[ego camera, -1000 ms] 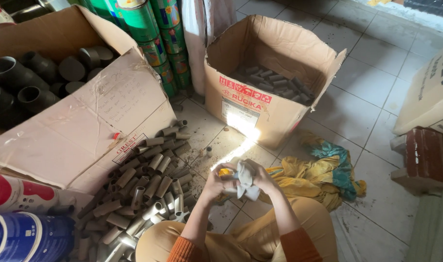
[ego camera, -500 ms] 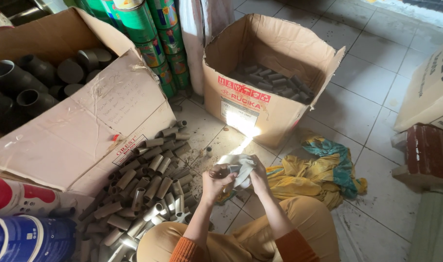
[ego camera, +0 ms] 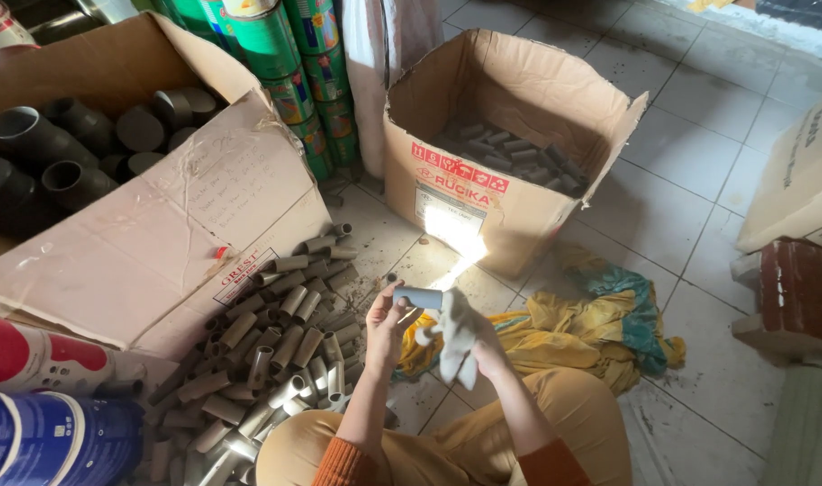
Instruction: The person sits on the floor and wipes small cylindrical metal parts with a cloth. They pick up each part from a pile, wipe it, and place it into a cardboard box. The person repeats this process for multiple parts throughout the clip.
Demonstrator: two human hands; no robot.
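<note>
**Pipe sleeve lifted clear for wiping**

Knees in mustard trousers frame the bottom of the view, and just above them we hold our hands raised over the floor. Our left hand (ego camera: 384, 317) pinches a short grey pipe sleeve (ego camera: 417, 297) by one end, so its smooth round barrel lies level and open to the cloth. Our right hand (ego camera: 483, 346) is closed around a pale, limp rag (ego camera: 454, 340), which hangs just beside the sleeve; we cannot tell whether they touch.

To our left, a loose heap of similar sleeves (ego camera: 267, 360) sprawls on the gritty tiled floor (ego camera: 681, 171), dull and dusty, within easy reach. A crumpled yellow-and-teal cloth (ego camera: 600, 324) lies to our right.

Farther off, an open cardboard box (ego camera: 465, 193) holds darker sleeves in its bottom, apart from the heap. A second, larger carton (ego camera: 141, 243) at far left holds wide black pipe fittings (ego camera: 33, 144), and stacked green tins (ego camera: 294, 81) stand between the two.
</note>
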